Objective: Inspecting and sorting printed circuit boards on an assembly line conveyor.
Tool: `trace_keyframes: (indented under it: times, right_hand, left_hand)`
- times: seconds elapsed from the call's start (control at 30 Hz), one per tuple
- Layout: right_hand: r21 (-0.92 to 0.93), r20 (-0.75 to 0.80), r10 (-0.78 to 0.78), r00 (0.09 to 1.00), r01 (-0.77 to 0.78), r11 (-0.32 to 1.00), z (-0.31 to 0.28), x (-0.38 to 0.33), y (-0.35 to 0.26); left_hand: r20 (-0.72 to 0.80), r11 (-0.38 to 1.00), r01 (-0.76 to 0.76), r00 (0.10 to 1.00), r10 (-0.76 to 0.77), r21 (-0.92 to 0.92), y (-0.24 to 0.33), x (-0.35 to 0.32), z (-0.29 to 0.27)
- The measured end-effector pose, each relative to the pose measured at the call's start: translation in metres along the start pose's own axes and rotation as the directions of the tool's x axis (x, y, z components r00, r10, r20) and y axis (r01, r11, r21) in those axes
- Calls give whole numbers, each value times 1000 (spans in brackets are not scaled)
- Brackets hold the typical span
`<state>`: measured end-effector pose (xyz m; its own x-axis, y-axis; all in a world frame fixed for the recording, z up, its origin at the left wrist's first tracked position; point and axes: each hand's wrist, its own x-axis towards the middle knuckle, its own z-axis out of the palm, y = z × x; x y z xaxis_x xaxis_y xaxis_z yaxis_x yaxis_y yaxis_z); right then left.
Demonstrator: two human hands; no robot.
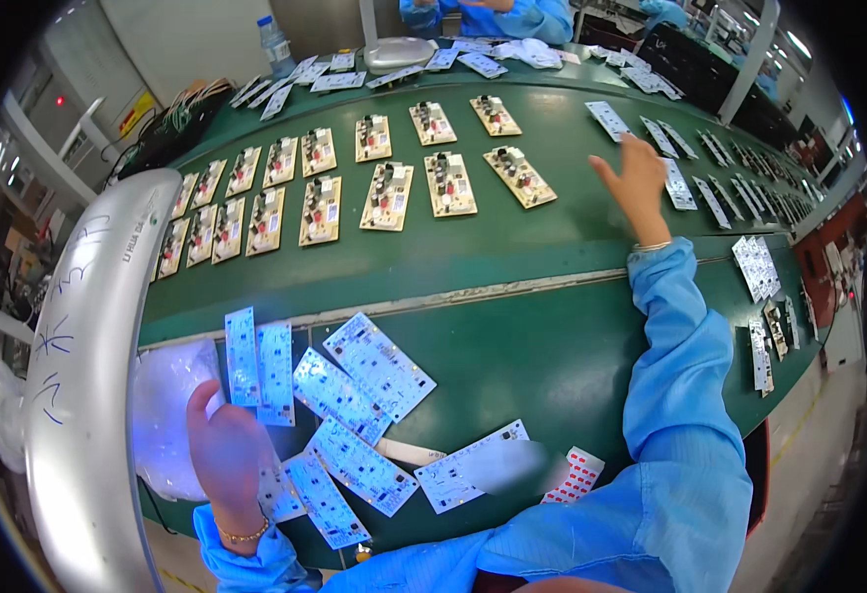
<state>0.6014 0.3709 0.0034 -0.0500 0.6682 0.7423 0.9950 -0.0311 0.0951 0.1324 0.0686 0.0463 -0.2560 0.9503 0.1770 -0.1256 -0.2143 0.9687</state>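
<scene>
My right hand reaches far out over the green bench with thumb and fingers apart. Its fingertips are by the lower end of a white circuit board; I cannot tell whether they touch it. Another white board lies just right of that hand. My left hand is at the near left, thumb stretched up and away, other fingers foreshortened and partly hidden. It is over the edge of a clear plastic bag, beside a partly covered circuit board. Several white boards lie loosely to its right under bluish light.
Two rows of tan boards with mounted components cross the bench's middle. A long silver lamp housing rises at the left. A red-dotted label sheet lies near my body. A water bottle and a co-worker's blue sleeves are at the back.
</scene>
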Motion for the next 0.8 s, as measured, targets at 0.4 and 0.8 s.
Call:
trace_keyframes:
  times: [0.4, 0.8]
  right_hand:
    - [-261, 351, 501, 791, -431, 864, 11, -22, 95]
    - [234, 36, 391, 920, -388, 892, 16, -13, 94]
  left_hand:
    - [42, 959, -200, 980, 195, 202, 0, 2, 3]
    - [-77, 993, -42, 996, 34, -108, 3, 0, 10]
